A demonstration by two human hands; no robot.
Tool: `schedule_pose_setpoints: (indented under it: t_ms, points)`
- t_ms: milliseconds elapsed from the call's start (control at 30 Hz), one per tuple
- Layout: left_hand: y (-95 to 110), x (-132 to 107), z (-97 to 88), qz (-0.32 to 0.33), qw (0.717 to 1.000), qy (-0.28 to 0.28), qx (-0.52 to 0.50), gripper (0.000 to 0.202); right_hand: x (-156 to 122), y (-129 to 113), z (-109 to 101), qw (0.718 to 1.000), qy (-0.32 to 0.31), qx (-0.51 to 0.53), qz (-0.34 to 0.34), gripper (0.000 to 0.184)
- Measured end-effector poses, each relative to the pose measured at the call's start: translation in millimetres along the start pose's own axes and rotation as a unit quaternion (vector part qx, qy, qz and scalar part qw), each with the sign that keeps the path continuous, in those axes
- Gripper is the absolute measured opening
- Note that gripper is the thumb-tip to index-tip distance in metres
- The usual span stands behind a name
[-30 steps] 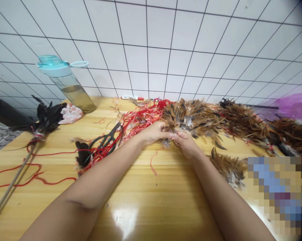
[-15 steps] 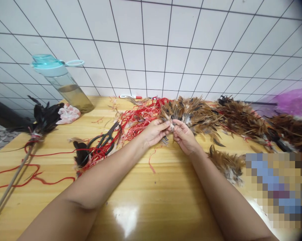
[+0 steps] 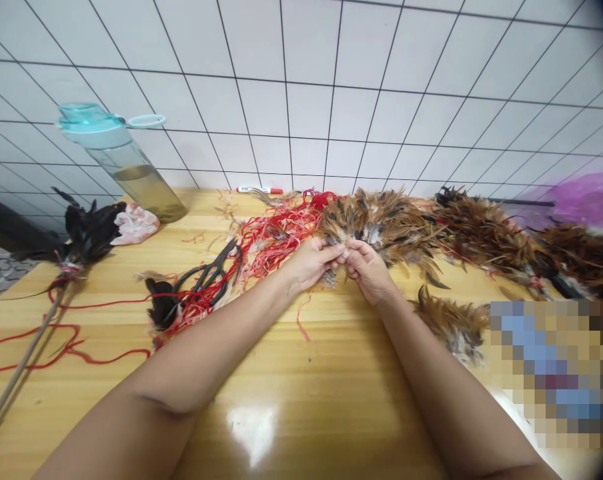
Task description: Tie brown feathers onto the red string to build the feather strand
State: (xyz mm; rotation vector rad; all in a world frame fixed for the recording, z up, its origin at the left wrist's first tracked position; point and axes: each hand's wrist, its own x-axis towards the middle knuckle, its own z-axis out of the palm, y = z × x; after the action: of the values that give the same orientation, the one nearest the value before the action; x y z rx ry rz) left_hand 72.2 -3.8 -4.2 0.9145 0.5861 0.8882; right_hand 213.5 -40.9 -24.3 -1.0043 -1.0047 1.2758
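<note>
Head view: brown feathers lie just beyond the hands, pinched together on a small pale tuft.

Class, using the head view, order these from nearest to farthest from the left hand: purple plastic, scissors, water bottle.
1. Scissors: to the left of the left hand.
2. Water bottle: farther left, near the wall.
3. Purple plastic: far right.

Brown feathers, seemingly pale-based, fan upward from the fingers.
</note>
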Motion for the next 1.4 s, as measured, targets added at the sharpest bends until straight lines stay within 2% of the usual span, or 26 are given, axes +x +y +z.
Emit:
schedule_pose_setpoints:
  t_ms: [133, 300, 433, 567, 800, 967, 1033, 1200, 1400]
  points:
    - [12, 0, -4.0, 0.037, 0.992, 0.028, 0.118, 0.032, 0, -2, -1, 0.997, -0.001, -0.08, -0.005, 0.044]
    - [21, 0, -10.3, 0.013, 0.974, -0.036, 0.223, 0.022, -3, -4, -3, 0.989, -0.05, -0.139, 0.014, 0.042]
    - [20, 0, -15.3, 0.005, 0.975, -0.071, 0.211, 0.024, -5, -3, -2, 0.986, -0.07, -0.15, 0.03, 0.046]
    - [18, -2, -16.3, -0.023, 0.98, -0.091, 0.175, 0.031, -6, -1, 0, 0.987, -0.06, -0.147, 0.019, 0.044]
    - [20, -1, -16.6, -0.016, 0.977, -0.126, 0.17, 0.036, -4, 5, 0, 0.992, -0.074, -0.082, 0.053, 0.047]
    - [21, -3, -17.3, -0.023, 0.973, -0.16, 0.163, 0.035, -5, 5, -1, 0.989, -0.1, -0.095, 0.055, 0.049]
    - [21, -4, -16.3, -0.023, 0.974, -0.158, 0.16, 0.035, -6, 5, -1, 0.987, -0.111, -0.103, 0.047, 0.048]
    - [21, -3, -15.5, -0.034, 0.982, -0.105, 0.15, 0.034, -6, 5, -1, 0.988, -0.101, -0.112, 0.033, 0.046]
    - [24, -1, -15.5, -0.053, 0.979, -0.116, 0.156, 0.032, -6, 3, -3, 0.983, -0.13, -0.123, 0.043, 0.044]
